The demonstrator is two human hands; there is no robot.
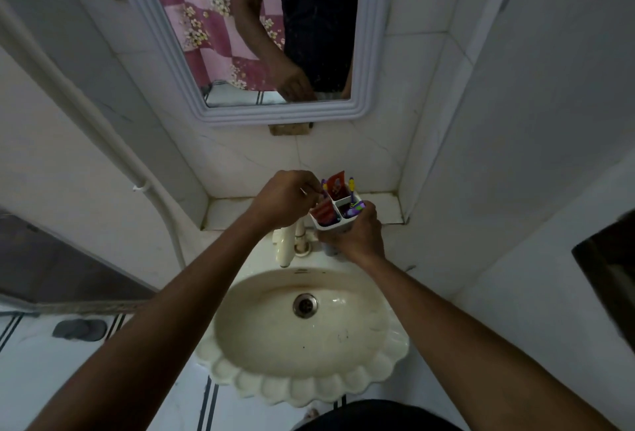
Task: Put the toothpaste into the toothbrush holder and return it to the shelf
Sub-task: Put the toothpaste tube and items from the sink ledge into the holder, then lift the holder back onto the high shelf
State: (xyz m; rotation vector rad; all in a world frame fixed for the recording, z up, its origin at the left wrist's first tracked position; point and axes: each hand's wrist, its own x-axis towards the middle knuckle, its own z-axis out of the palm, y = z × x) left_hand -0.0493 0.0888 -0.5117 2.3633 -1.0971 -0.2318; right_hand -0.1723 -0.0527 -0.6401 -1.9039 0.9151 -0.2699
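two hands [285,200], one holder [335,215], two toothbrushes [351,190], one sink [302,338].

White toothbrush holder [338,221] containing a red toothpaste [336,186] tube and toothbrushes [354,209] in purple and yellow; cream scalloped sink [302,382] with brownish staining near the silver drain [305,305]; cream tap [287,245]; white marbled wall tiles [240,155]; pale grey-white mirror frame [275,116]; reflected curtain [206,18] in pink-and-maroon checks with white flowers; white floor tiles [192,406] with dark stripes
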